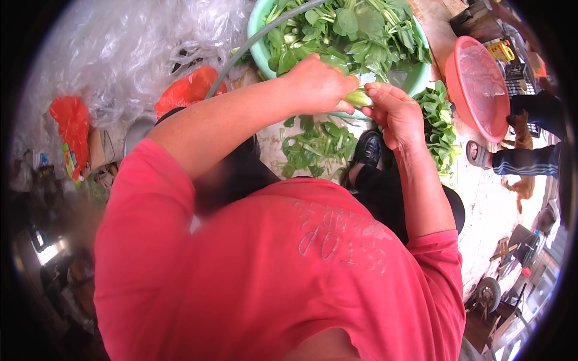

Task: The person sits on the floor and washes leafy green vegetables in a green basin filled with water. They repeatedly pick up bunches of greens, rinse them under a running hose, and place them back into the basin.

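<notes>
My left hand (316, 88) is closed around a bunch of leafy greens at its pale green stalks (359, 97), over the near rim of a green plastic basin (257, 54). Something small and orange (355, 81) shows at its fingers, mostly hidden. My right hand (397, 110) pinches the cut end of the same stalks between thumb and fingers. Loose leafy greens (347, 27) fill much of the basin, with water among them. Trimmed leaves and stalks (316, 146) lie on the floor between my feet. More whole greens (435, 126) are heaped beside my right leg.
A grey hose (253, 39) arches over the basin's left side. Crumpled clear plastic sheeting (135, 45) and a red plastic bag (183, 92) lie to the left. At right are a pink basin (481, 85), another person's leg (524, 160) and a brown animal (521, 187).
</notes>
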Demonstrator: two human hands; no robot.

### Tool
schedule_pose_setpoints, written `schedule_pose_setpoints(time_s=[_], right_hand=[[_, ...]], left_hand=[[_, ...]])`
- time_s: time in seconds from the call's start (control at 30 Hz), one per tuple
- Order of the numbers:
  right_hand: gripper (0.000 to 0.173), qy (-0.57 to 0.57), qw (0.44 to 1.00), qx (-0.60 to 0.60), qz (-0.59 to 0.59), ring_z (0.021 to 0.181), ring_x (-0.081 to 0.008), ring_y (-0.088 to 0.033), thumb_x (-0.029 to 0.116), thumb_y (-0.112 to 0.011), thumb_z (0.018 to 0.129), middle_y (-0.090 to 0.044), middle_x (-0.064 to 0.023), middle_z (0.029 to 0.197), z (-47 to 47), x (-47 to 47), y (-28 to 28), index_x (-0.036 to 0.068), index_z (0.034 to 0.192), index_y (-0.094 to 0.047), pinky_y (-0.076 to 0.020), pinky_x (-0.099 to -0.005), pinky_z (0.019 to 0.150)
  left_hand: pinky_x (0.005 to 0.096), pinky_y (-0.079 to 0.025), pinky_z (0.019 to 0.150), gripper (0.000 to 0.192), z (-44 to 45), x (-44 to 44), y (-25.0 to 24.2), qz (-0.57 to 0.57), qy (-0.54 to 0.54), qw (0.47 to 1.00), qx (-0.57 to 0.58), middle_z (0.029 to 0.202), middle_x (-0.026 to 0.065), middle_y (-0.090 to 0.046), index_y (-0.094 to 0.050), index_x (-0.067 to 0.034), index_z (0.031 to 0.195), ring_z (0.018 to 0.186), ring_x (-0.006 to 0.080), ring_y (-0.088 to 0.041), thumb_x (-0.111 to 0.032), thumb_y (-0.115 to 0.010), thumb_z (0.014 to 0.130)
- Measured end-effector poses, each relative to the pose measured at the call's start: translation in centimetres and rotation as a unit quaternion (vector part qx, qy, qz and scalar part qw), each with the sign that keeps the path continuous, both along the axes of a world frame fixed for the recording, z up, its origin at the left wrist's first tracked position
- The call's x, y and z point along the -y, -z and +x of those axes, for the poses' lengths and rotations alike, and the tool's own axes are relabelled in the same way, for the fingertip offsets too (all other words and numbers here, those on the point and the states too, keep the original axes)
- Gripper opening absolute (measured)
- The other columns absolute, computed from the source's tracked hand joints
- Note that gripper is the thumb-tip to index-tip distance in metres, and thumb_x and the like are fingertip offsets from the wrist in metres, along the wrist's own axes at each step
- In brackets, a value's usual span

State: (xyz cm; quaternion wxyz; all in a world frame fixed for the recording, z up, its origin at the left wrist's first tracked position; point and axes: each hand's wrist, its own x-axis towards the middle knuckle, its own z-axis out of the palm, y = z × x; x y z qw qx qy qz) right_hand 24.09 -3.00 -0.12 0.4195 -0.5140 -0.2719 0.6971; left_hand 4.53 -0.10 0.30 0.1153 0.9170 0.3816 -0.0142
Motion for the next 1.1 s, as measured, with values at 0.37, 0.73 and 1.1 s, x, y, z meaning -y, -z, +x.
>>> schedule_pose_setpoints(time_s=[0.37, 0.73, 1.1], right_hand=[[0.014, -0.091, 0.859, 0.431, 0.259, 0.067, -0.0142, -0.066, 0.011, -0.067, 0.083, -0.065, -0.0079, 0.083, -1.8, 0.3, 1.3, 0.003, 0.092, -0.072, -0.0525, -0.0265, 0.064], [0.026, -0.092, 0.945, 0.253, 0.187, 0.078, -0.0088, -0.065, 0.01, -0.069, 0.083, -0.07, -0.0056, 0.093, -1.3, -0.3, 0.1, 0.002, 0.108, -0.069, -0.0511, -0.0224, 0.07], [0.017, -0.053, 0.965, 0.208, 0.148, 0.071, -0.0098, -0.064, 0.009, -0.065, 0.089, -0.067, -0.0024, 0.086, -0.3, -0.1, -1.8, 0.002, 0.104, -0.068, -0.0507, -0.022, 0.066]], left_hand=[[0.0422, -0.053, 0.076, 0.047, 1.2, -0.2, 0.1, -0.16, -0.121, 0.978, -0.056, 0.094, 0.0126, -0.07, -0.06, -0.007, 0.111, 0.089, 0.0302, -0.068, -0.043, -0.068, 0.082], [0.0376, -0.051, 0.081, 0.059, 0.8, -1.0, 1.0, -0.245, -0.195, 0.943, 0.115, 0.1, 0.0158, -0.067, -0.058, -0.003, 0.117, 0.093, 0.0287, -0.066, -0.036, -0.075, 0.071], [0.0307, -0.053, 0.076, 0.027, -1.8, -3.7, 0.3, -0.581, -0.256, 0.578, 0.513, 0.092, 0.0108, -0.068, -0.063, 0.003, 0.1, 0.081, 0.0164, -0.064, -0.013, -0.062, 0.078]])
